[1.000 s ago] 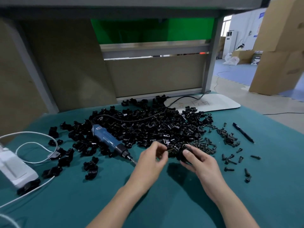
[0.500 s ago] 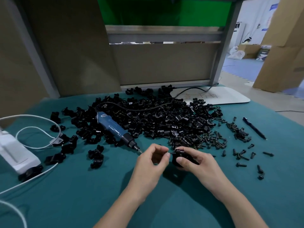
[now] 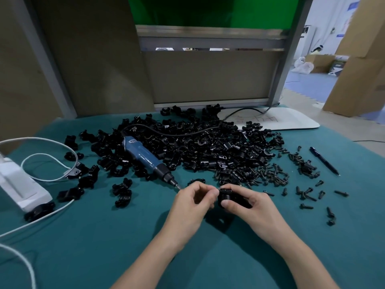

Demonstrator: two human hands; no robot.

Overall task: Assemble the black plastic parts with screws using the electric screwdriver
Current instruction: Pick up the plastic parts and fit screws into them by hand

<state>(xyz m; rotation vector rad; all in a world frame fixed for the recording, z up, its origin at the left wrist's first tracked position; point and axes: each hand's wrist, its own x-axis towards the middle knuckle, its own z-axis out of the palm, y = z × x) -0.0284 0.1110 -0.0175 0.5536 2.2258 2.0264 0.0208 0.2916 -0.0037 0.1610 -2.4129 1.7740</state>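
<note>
Far left, a white box (image 3: 20, 190) lies on the teal table cover (image 3: 104, 236). The frame edge cuts off its left part, so its kind cannot be established. A white cable (image 3: 50, 140) loops out from it and runs off the near-left edge. Loose black clamp pieces (image 3: 123, 192) lie scattered just right of the box, one of them partly under its near corner.

The electric screwdriver (image 3: 143, 157) lies flat, its blue body on the left flank of the pile. The bit points near-right, with its tip just beside the knuckles of the left hand (image 3: 193, 203). Its black cord crosses the pile toward the far right.

The pile of black plastic parts (image 3: 208, 149) fills the table centre; single pieces within it cannot be told apart.

Left hand: the fingers are curled, with thumb and forefinger tips drawn together against the left face of the held black part (image 3: 226, 196). Whether a screw sits between those tips is hidden, so this is not determined.

Right hand (image 3: 254, 207): the forefinger lies over the top and the thumb on the near face, clamped on that part, on the near side of the pile. The palm hides the part's right half, and a shadow lies on the cover beneath.

Small black screws (image 3: 275, 175) are heaped at the pile's right edge, with more scattered to the right. A pen (image 3: 324, 160) lies beyond them. A white board (image 3: 287, 122) with illegible marks sits far right, partly under the pile.
</note>
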